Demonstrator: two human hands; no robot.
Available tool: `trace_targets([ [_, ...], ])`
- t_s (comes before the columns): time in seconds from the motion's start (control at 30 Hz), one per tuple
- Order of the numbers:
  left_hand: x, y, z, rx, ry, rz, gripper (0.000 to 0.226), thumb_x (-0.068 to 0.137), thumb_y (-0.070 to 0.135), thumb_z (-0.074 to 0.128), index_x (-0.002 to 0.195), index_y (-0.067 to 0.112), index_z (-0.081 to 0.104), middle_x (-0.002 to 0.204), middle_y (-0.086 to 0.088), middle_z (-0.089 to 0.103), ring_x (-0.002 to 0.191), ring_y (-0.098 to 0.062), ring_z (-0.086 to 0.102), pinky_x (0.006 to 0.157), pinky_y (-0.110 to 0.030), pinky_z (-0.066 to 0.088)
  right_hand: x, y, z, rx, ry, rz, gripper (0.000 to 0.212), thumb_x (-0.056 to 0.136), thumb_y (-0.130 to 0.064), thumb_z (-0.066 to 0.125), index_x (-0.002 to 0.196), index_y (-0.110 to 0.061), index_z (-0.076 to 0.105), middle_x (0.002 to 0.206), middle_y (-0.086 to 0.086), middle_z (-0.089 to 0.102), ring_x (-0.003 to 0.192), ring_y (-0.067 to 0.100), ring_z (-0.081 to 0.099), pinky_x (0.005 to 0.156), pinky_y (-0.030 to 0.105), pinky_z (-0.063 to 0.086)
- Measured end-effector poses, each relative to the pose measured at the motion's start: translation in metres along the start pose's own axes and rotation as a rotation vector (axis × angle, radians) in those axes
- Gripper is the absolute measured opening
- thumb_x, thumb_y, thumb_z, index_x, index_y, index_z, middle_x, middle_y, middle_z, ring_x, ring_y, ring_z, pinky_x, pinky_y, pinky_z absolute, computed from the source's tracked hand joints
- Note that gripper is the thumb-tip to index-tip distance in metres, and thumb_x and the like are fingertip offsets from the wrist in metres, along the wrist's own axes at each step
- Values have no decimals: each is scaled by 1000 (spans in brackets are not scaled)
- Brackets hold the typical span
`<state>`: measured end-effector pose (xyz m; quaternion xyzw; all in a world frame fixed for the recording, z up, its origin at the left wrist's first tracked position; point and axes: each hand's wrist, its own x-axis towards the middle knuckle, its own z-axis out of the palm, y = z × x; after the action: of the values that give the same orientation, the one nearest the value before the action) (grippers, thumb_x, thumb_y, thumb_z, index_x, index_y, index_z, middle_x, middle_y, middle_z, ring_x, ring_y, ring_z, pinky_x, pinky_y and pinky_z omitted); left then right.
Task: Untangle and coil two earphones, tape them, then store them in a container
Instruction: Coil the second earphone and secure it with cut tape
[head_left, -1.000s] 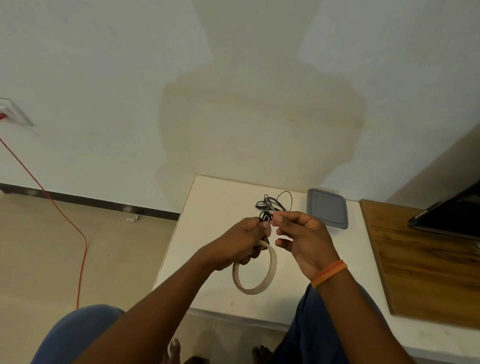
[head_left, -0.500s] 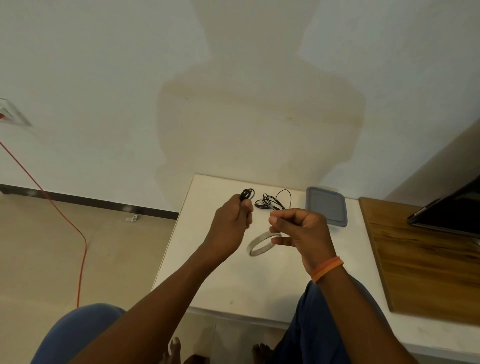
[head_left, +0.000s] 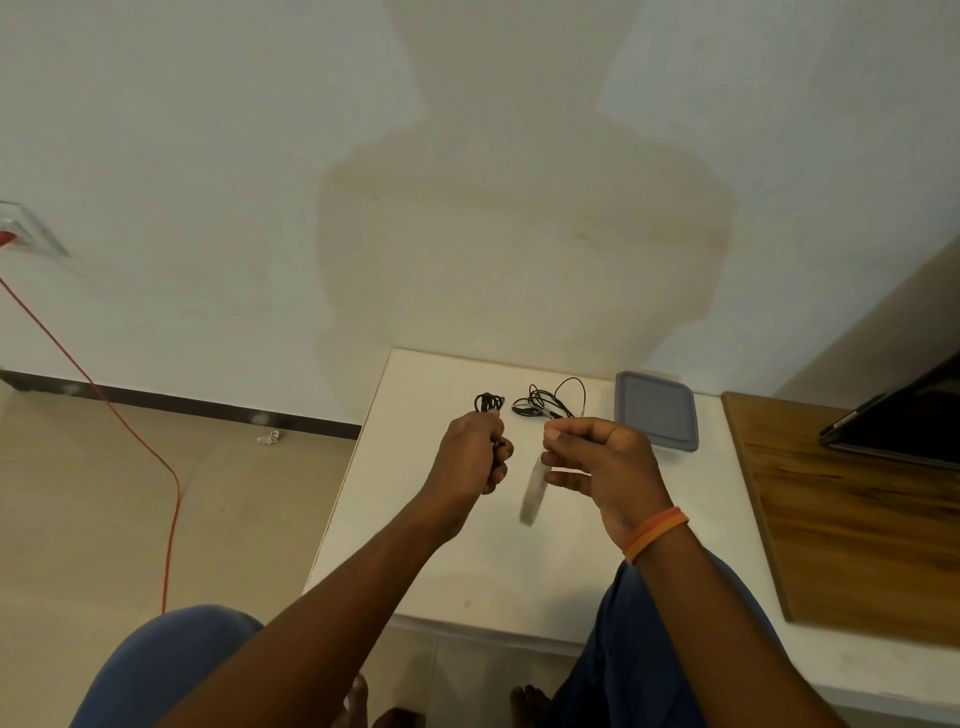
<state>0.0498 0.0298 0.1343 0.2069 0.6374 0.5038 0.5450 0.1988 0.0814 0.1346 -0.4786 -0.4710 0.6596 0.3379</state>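
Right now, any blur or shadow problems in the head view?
Head view: the tape roll in the right hand is motion-smeared; the coiled earphone in the left hand reads sharp; a broad soft shadow darkens the wall; wide-angle edges bend.

Matt white table top (head_left: 415, 545), smooth; grey plastic container lid (head_left: 655, 410), matt; adjoining wooden board (head_left: 852, 519), visibly grained, satin finish.

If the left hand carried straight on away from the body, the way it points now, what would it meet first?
Likely nothing on the table: the left hand, gripping a coiled earphone, points toward the table's far edge, left of the loose earphone. Depth is unclear.
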Motion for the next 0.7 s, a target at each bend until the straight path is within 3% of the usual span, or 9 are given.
trace_targets([
  [0.1, 1, 8, -2, 3, 8, 35, 25, 96, 15, 39, 76, 7, 52, 71, -7, 52, 47, -14, 39, 43, -21, 30, 1, 0, 0, -26, 10, 0, 8, 83, -8, 73, 90, -7, 75, 83, 9, 74, 72, 21, 71, 62, 29, 58],
  [0.2, -2, 6, -2, 80, -95, 253, 31, 102, 28, 48, 86, 5, 60, 64, 4, 62, 46, -9, 41, 47, -20, 34, 2, 0, 0, -57, 5, -18, 8, 83, -7, 72, 90, -6, 73, 82, 9, 74, 74, 24, 72, 63, 30, 59],
  [0.27, -2, 2, -3, 174, -147, 354, 24, 97, 29, 60, 81, 14, 50, 79, 1, 71, 54, -3, 52, 59, -22, 40, 1, -1, 0, -68, -16, -27, 6, 82, -10, 73, 88, -8, 73, 82, 8, 74, 76, 25, 72, 65, 31, 58],
  [0.37, 6, -1, -6, 307, -180, 412, 39, 87, 27, 73, 78, 21, 36, 96, 4, 75, 80, 1, 66, 72, -20, 45, 0, -1, -1, -85, -36, -18, 4, 78, -12, 77, 82, -13, 74, 86, 7, 74, 81, 22, 70, 66, 30, 56],
  [0.47, 11, -1, -12, 348, -198, 425, 45, 82, 26, 79, 76, 20, 35, 94, 8, 77, 77, 5, 65, 66, -12, 43, 1, -2, -2, -73, -52, 9, 3, 79, -9, 74, 81, -11, 73, 90, 7, 73, 85, 23, 68, 68, 32, 54],
  [0.6, 13, -7, -14, 395, -238, 418, 47, 79, 15, 80, 73, 20, 33, 86, 4, 78, 64, 6, 58, 63, -19, 38, 2, -3, -3, 35, -115, 95, 1, 84, -9, 69, 84, -9, 69, 83, 7, 72, 80, 23, 67, 66, 33, 52],
  [0.7, 13, -8, -13, 372, -224, 425, 47, 78, 14, 80, 72, 20, 33, 81, 2, 77, 62, 4, 58, 61, -12, 39, 2, -2, -4, -23, -160, 84, 10, 77, -17, 74, 86, -14, 71, 85, 5, 72, 82, 20, 68, 71, 35, 51],
])
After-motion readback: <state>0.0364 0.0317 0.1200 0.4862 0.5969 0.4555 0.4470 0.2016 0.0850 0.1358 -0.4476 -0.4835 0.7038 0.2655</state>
